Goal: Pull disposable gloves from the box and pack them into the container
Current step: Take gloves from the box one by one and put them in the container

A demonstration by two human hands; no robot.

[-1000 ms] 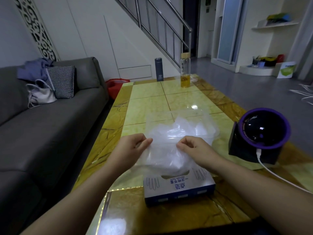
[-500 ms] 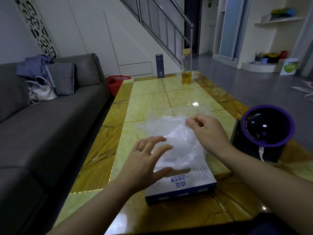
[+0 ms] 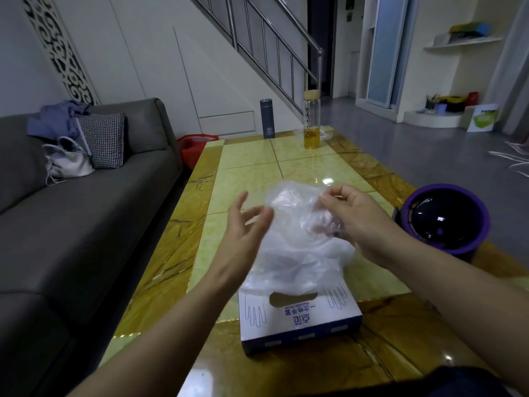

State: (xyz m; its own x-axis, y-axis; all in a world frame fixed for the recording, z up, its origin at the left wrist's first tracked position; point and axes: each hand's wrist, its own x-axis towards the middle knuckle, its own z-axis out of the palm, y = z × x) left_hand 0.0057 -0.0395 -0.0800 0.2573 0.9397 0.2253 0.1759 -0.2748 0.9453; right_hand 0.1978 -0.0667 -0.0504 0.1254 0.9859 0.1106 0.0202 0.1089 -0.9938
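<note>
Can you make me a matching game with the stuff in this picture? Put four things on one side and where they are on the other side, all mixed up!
Things:
1. glove box
2. glass bottle
3. white bag
4. clear glove

Places:
a. on the sofa
b. pinched in the right hand
c. at the far end of the table
d. at the near end of the table

Pairs: 1-d, 2-c, 3-a, 4-b.
</note>
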